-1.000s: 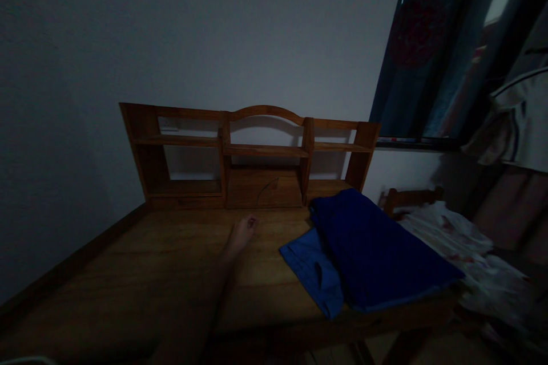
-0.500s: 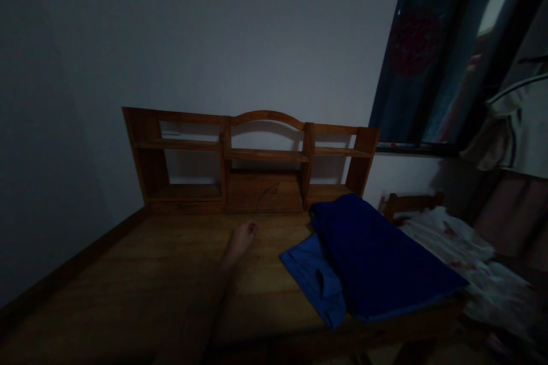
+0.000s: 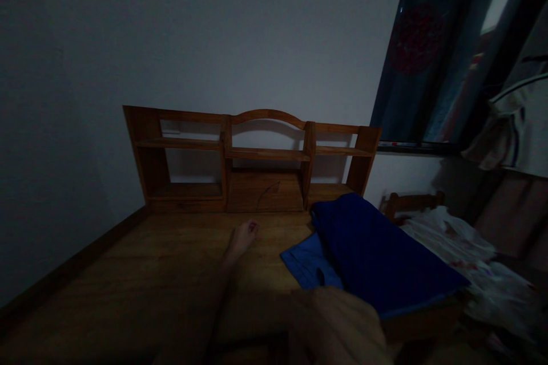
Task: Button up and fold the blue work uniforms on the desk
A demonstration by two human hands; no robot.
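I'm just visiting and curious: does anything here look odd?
A thin curved line marks the middle panel; crack or cord, I can't tell. The blue cloth lies askew, a lighter piece jutting out.

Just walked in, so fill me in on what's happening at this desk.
A person is at a wooden desk with both hands in view. The left hand is curled, in front of the wooden shelf unit; whether it holds anything is too dark to tell. The right hand is blurred, near the folded dark blue cloth; contact is unclear. A lighter blue piece sticks out beside it.
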